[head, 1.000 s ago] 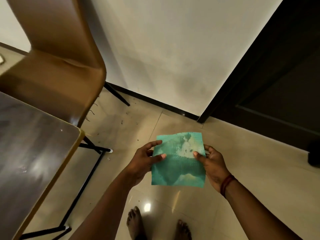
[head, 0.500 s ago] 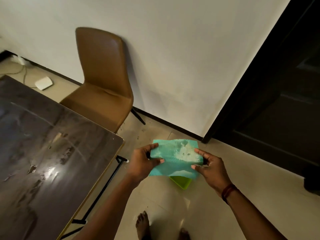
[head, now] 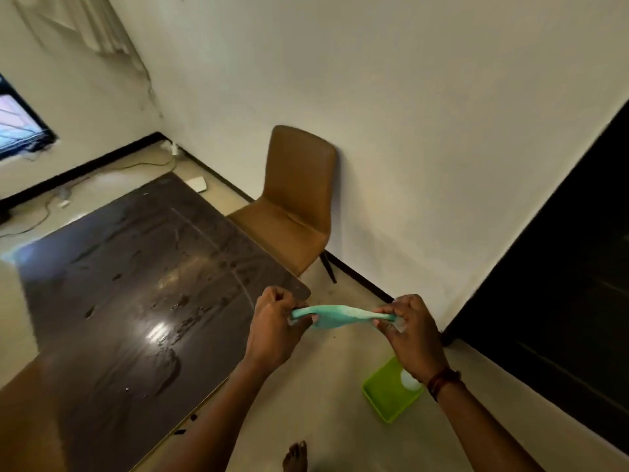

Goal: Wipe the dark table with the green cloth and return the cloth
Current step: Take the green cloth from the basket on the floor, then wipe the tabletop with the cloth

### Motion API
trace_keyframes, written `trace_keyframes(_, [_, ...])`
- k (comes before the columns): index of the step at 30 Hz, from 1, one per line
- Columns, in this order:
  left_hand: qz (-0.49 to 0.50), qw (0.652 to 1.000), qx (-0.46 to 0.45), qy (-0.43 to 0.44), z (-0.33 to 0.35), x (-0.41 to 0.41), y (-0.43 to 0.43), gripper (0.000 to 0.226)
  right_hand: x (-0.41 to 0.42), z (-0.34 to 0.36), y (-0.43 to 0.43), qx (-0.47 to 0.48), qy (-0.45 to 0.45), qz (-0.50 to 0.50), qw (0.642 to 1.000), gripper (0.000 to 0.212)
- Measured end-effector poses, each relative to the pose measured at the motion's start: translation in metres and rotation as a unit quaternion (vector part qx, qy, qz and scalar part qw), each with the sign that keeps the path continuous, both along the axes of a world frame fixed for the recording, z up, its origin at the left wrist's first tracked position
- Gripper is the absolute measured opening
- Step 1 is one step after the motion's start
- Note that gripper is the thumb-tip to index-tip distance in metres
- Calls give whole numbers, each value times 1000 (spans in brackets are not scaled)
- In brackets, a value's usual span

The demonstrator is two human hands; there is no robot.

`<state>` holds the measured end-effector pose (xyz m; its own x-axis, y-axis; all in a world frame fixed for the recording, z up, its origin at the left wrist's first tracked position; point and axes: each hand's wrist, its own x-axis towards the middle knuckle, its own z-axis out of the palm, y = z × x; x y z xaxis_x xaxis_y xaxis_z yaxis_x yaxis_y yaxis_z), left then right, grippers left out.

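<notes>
The green cloth (head: 337, 317) is stretched flat and edge-on between my two hands, over the floor just off the near right corner of the table. My left hand (head: 274, 327) pinches its left end, close to the table corner. My right hand (head: 410, 330) pinches its right end. The dark table (head: 136, 301) fills the left of the view, its glossy top streaked with smears and small wet marks.
A bright green tray (head: 384, 400) lies on the tiled floor under my right wrist. A brown chair (head: 292, 206) stands against the white wall behind the table. A dark door (head: 561, 301) is at the right. Cables and a white device lie on the far floor. My bare foot (head: 295, 458) shows at the bottom.
The view has swung up and left, bringing the whole table into sight. The cloth has turned from facing me as an open sheet to lying flat and edge-on, pulled taut between both hands.
</notes>
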<state>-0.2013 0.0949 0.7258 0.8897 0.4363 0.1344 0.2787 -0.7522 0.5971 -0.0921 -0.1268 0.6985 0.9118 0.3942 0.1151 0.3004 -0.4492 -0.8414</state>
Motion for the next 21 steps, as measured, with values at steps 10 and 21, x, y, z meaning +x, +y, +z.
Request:
trace_keyframes(10, [156, 865, -463, -116, 35, -76, 32, 9, -26, 43, 87, 182, 203, 87, 958, 12])
trace_keyframes(21, [268, 794, -507, -201, 38, -105, 86, 12, -93, 35, 166, -58, -155, 305, 938, 100])
